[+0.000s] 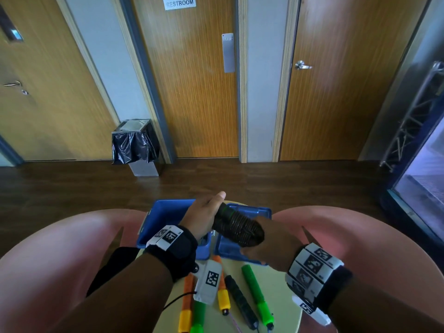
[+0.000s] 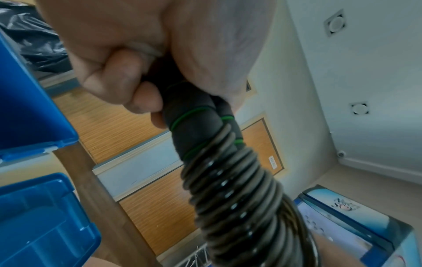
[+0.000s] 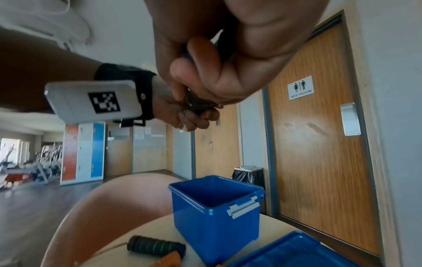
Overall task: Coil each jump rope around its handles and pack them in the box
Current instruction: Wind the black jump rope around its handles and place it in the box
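A black jump rope (image 1: 236,227) with green-ringed handles has its dark cord coiled tightly round both handles. I hold it in the air over the open blue box (image 1: 168,219). My left hand (image 1: 204,215) grips the bare handle ends (image 2: 187,101), with the coil (image 2: 239,198) running down from it. My right hand (image 1: 266,243) grips the coil's other end, fingers curled round it (image 3: 217,63). The box (image 3: 212,213) stands upright on the table, and its inside looks bare in the right wrist view.
The blue lid (image 1: 230,248) lies right of the box on the round pale table (image 1: 283,292). Loose handles lie near me: orange-yellow (image 1: 222,284), green (image 1: 255,292), black (image 1: 240,301). Pink chairs (image 1: 60,248) flank the table. A bin (image 1: 135,140) stands by the doors.
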### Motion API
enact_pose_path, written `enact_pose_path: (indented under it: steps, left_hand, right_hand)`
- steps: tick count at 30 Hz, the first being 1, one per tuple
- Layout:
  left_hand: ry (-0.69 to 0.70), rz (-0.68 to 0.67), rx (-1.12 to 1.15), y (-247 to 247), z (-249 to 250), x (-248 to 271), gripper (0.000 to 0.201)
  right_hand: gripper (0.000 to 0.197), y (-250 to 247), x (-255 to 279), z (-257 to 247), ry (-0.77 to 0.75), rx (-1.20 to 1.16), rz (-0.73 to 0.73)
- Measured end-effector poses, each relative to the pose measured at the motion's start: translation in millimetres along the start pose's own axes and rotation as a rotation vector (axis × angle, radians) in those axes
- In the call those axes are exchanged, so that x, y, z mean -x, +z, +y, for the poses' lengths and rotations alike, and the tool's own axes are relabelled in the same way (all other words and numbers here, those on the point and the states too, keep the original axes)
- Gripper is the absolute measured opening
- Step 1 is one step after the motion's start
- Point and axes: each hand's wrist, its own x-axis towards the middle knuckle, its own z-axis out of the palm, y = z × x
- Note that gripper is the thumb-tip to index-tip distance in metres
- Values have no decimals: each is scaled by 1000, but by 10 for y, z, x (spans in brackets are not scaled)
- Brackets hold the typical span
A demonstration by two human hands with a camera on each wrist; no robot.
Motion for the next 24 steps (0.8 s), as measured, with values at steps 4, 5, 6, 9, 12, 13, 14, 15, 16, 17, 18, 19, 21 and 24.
enact_pose_path:
  steps: [4,5,6,9,12,13,14,15,16,17,18,19,21,24]
  left_hand:
    - [-97,-78,10,-10,-66,-32,54]
    - [-123,-80,13,-14,-61,-31,51]
    - [-139,-82,12,-21,-72,-38,52]
    - [-157,-100,-34,-33,-69,-49,56]
    - [-179,-88,-40,-52,-128,-60,49]
    - [-191,-89,-41,-69,-138,-47,47]
    - [-192,-98,-52,-86,-163,-43,46]
    - [-185,-114,-74,-110,-185,-28,46]
    - [-180,-129,-100,-145,-213,-7,46]
    - [-179,-145,-120,-186,-245,38,46]
    - [-173,-157,-97,-231,-305,90,47]
    - [-168,-169,-34,-286,-388,145,48]
    - [-207,-152,107,-428,-597,317,47]
    - [-427,-93,94,-809,-1303,680,35]
  right_hand:
    - [34,31,-22,25,-31,118,20]
    - [35,38,-35,33,-31,118,17]
    - [36,49,-49,43,-33,118,13]
    - [36,62,-85,49,-44,116,-1]
    - [33,98,-106,53,-32,96,-32]
    - [33,122,-110,55,-24,77,-44]
    - [35,151,-114,59,-19,61,-52]
    - [38,181,-126,57,-25,61,-60]
    - [40,216,-142,57,-41,84,-76]
    - [42,255,-156,49,-63,120,-103]
    - [44,309,-176,40,-73,164,-136]
    - [45,364,-201,30,-80,201,-164]
    - [45,504,-277,43,-56,261,-192]
    - [45,749,-453,102,31,211,-197]
